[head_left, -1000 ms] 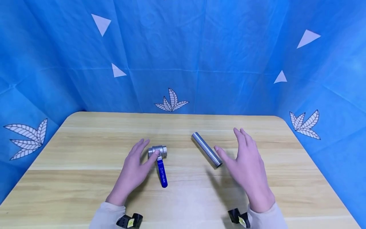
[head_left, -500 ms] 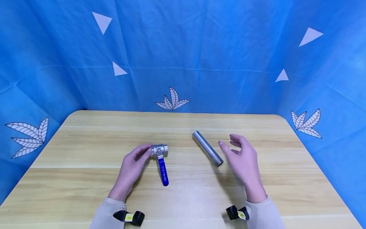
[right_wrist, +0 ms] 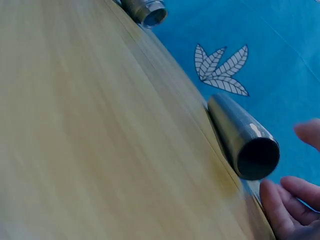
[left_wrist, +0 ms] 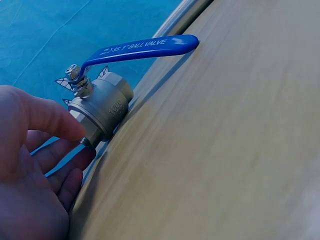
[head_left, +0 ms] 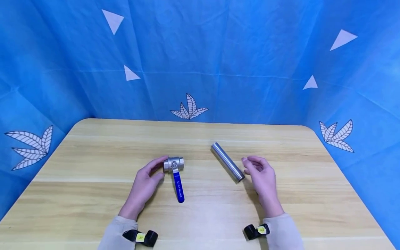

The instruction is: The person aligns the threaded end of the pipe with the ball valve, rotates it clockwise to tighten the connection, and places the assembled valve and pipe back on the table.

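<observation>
A steel ball valve [head_left: 173, 163] with a long blue lever handle [head_left: 178, 187] lies on the table, its lever turned toward me. Beside its left end is my left hand [head_left: 144, 185]. The fingers curve behind that end, and in the head view the thumb stands a little off the metal. From the left wrist, the fingertips [left_wrist: 82, 155] show close under the valve's end. Right of the valve, a shiny steel tube [head_left: 227, 162] lies slanted. My right hand [head_left: 262, 180] hovers by its near end, fingers loosely bent around nothing. The right wrist view shows the tube's dark open end above those fingers.
Both things lie on a pale wooden table [head_left: 109, 152] with rounded far corners. A blue cloth [head_left: 200, 45] printed with white leaves and triangles stands behind and along both sides. Black camera mounts are strapped at both sleeves.
My left hand came down to the valve's left end, then its thumb drew slightly back. My right hand moved inward and lower toward the tube's near end, its fingers bending. Valve and tube stayed put.
</observation>
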The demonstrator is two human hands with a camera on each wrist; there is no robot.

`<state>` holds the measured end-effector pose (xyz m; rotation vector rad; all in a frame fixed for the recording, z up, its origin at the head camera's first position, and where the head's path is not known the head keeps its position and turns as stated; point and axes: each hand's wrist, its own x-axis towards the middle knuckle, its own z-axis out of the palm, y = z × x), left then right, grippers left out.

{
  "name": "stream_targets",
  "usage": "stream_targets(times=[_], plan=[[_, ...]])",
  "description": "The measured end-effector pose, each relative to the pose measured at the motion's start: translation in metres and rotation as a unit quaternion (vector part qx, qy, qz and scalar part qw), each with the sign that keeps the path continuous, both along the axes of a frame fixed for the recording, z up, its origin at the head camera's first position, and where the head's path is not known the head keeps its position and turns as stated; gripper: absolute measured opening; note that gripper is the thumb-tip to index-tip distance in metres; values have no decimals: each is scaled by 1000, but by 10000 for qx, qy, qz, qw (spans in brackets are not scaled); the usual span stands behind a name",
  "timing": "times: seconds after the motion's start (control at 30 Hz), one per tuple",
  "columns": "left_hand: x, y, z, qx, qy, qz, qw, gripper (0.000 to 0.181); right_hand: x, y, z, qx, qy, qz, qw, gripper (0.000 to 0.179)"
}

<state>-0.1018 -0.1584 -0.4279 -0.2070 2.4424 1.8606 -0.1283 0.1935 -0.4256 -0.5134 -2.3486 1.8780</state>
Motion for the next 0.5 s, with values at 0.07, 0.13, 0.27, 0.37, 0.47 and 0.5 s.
stream_targets(times=[0.07,0.13,0.27,0.37,0.47,0.5], plan=[[0,0,1,-54,29,-30,10000,58,1,-3,-1,636,-58,232,9977,55],[-1,1,1,-92,36,-32,9999,59,2,-5,-2,1277,-32,493,9906,59],[-1,2,1,-136,63,-22,9999,58,3,-12,-5,2093,251,832,9740,52],[-1,3,2,-162,96,-10,9998,56,3,-14,-6,2338,399,904,9673,41],[-1,3,2,-224,113,1,9997,54,4,-15,-5,2350,402,906,9669,36],[-1,4,2,-253,117,4,9996,54,4,-15,-5,2338,386,906,9673,36]])
